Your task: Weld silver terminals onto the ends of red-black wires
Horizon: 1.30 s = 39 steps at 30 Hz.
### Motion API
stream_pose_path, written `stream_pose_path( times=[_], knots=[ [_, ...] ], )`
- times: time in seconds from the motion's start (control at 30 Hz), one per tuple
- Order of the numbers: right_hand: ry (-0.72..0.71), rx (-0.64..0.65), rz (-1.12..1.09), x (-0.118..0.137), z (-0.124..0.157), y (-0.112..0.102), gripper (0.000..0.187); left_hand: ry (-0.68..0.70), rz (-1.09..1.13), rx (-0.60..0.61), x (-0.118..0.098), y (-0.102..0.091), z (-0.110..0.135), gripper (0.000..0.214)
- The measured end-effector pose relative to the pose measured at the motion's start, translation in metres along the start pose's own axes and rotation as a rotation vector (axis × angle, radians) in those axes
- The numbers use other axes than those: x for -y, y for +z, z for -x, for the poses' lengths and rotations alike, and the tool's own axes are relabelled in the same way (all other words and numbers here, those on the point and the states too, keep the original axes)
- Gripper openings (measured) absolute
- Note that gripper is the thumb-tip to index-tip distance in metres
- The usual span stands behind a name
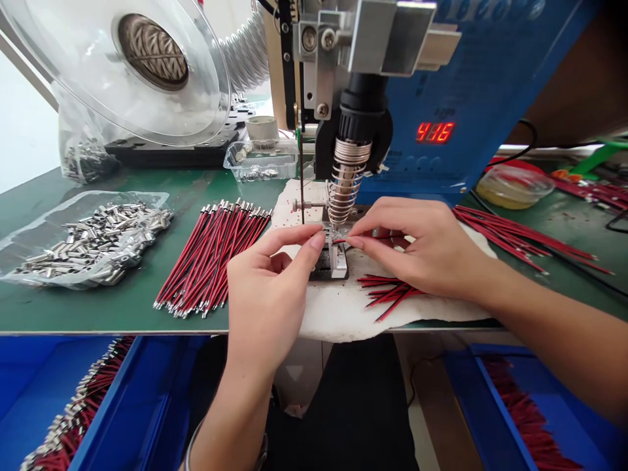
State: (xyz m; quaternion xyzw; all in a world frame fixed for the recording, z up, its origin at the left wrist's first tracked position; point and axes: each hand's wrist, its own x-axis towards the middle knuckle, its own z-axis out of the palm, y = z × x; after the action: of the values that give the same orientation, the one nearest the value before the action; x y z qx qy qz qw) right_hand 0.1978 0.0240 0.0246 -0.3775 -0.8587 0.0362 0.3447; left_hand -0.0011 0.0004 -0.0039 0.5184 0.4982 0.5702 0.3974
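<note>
My left hand (267, 294) is pinched with its index fingertip at the small metal fixture (337, 258) under the coiled soldering head (346, 186); what it grips is too small to make out. My right hand (417, 248) pinches a short red-and-black wire (339, 241) and holds its end at the same fixture. Both hands rest over a white cloth (343, 307). A few loose red wires (387, 291) lie on the cloth just below my right hand.
A bundle of red-black wires with metal ends (210, 258) lies left of the cloth, and a bag of metal terminals (93, 239) further left. More wires (520, 235) fan out on the right. The blue machine (471, 98) shows a red display. Blue bins (98, 405) sit below the table edge.
</note>
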Motion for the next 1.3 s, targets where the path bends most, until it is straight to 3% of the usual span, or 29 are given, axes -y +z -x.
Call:
stream_pose_path(
  times=[1.3],
  knots=[
    [0.044, -0.026, 0.054, 0.0021, 0.0015, 0.0025, 0.010, 0.070, -0.177, 0.009, 0.0008, 0.0025, -0.0017, 0.020]
  ],
)
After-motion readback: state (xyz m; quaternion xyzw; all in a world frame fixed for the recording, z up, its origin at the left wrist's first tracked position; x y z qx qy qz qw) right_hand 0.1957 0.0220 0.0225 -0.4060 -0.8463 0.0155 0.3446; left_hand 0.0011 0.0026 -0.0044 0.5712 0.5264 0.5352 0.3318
